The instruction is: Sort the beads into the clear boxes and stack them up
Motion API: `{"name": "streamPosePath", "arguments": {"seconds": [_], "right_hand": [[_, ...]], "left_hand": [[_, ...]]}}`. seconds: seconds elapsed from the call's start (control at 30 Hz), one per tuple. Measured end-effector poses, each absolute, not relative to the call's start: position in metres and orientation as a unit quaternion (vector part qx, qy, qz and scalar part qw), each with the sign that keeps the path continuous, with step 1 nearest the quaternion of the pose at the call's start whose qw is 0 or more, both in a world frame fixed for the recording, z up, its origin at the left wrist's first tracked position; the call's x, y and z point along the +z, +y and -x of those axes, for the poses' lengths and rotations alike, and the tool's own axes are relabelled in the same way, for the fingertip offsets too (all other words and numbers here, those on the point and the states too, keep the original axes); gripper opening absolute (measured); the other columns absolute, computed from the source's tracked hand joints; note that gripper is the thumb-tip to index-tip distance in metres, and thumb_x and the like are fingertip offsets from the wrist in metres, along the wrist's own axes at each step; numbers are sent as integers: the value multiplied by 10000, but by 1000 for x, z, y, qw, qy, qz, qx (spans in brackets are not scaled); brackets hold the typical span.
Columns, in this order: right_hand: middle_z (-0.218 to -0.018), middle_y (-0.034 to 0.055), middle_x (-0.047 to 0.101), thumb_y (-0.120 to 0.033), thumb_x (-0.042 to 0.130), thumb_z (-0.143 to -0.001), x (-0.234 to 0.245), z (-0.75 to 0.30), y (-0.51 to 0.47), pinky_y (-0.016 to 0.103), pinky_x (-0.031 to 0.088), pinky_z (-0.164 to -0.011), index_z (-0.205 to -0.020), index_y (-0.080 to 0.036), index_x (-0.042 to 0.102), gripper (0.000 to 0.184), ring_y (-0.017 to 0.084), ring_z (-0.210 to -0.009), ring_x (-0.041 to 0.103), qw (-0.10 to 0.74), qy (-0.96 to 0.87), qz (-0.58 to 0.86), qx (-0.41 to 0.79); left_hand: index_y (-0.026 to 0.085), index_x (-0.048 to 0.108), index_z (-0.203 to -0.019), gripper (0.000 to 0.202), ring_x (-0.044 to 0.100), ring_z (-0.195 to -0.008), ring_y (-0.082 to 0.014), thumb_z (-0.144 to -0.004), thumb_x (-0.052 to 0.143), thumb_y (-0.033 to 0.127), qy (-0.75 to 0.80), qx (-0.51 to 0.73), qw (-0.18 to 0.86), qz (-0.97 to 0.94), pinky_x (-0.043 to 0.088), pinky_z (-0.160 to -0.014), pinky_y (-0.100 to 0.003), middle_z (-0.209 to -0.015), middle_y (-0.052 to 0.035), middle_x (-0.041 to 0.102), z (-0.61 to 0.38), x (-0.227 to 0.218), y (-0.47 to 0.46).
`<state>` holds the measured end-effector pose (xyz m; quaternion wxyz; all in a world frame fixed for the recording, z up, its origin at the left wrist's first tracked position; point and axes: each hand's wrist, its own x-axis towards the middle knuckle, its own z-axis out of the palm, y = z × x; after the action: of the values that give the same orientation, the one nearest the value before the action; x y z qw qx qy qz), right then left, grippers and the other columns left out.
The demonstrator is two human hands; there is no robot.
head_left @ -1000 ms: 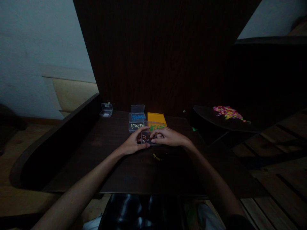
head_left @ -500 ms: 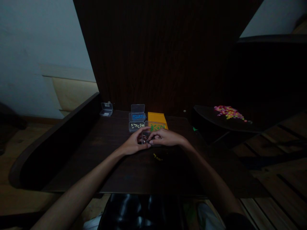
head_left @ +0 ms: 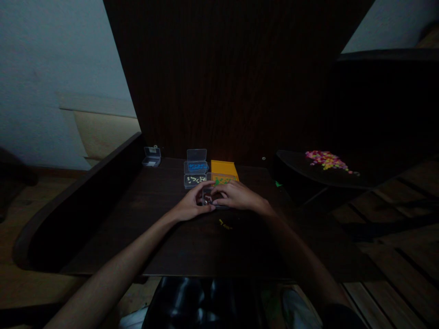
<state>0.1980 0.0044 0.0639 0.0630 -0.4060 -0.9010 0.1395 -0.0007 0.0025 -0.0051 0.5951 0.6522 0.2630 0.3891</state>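
My left hand [head_left: 192, 203] is closed round the left side of a small clear plastic box [head_left: 205, 196], thumb at the near edge and fingers at the far edge. Over the same box, my right hand [head_left: 238, 196] has its fingers bent down inside; whatever they pinch is hidden. Something small and shiny shows between the hands, too dark to name. Right behind the hands stand a clear box with pale pieces [head_left: 195, 180] and another with green pieces [head_left: 224, 181]. Several small yellow pieces [head_left: 225, 224] lie on the dark table in front of the hands.
Farther back are an open box of blue pieces [head_left: 196, 167], a yellow-orange lid or case [head_left: 222, 167] and, far left, another open clear box [head_left: 152, 157]. A pile of pink and yellow pieces [head_left: 327, 161] rests on a dark ledge at right. A raised side board [head_left: 82, 196] borders the left.
My right hand's fingers have shifted slightly inside the box. My left hand keeps its hold, and the boxes stay in place.
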Motion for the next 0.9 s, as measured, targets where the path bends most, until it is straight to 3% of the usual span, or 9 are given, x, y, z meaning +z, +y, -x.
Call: {"name": "streamPosePath", "arguments": {"seconds": [0.13,0.4,0.6,0.73,0.9], "right_hand": [[-795,27,648,-289,562,-910,76,-206,-1,243,354,-665,-1066,-174,688,231,133,-692,542,100,-890,417,152],[-529,-60,495,-303,670,-810,75,-223,-22,198,310,-538,-915,-159,739,192,72,-485,438,65,-887,390,240],[-755,-7,679,-279,660,-809,48,-223,-34,225,369,-660,-945,-216,743,172,113,-673,575,-19,-913,321,251],[-867,12,702,-309,686,-791,35,-223,-38,271,382,-772,-999,-250,730,221,167,-852,595,-42,-907,353,225],[-934,22,715,-303,675,-807,31,-222,-42,297,392,-815,-1001,-251,732,209,189,-915,593,-43,-900,370,226]], "left_hand": [[218,439,-1336,722,603,-1067,-234,-699,780,225,254,396,594,-653,469,-966,-474,-1313,-131,535,0,-6,3],[205,431,-1336,750,612,-1071,-245,-677,790,217,279,400,603,-631,459,-987,-474,-1317,-138,530,1,-3,3],[222,446,-1341,735,615,-1037,-227,-691,788,242,284,401,587,-643,475,-969,-467,-1319,-130,527,2,-7,4],[221,441,-1344,741,626,-1004,-219,-691,789,243,283,399,587,-645,489,-946,-452,-1289,-123,551,2,-7,3],[207,439,-1340,746,619,-1023,-222,-683,790,240,292,394,586,-646,485,-954,-437,-1324,-131,533,2,-5,3]]}}
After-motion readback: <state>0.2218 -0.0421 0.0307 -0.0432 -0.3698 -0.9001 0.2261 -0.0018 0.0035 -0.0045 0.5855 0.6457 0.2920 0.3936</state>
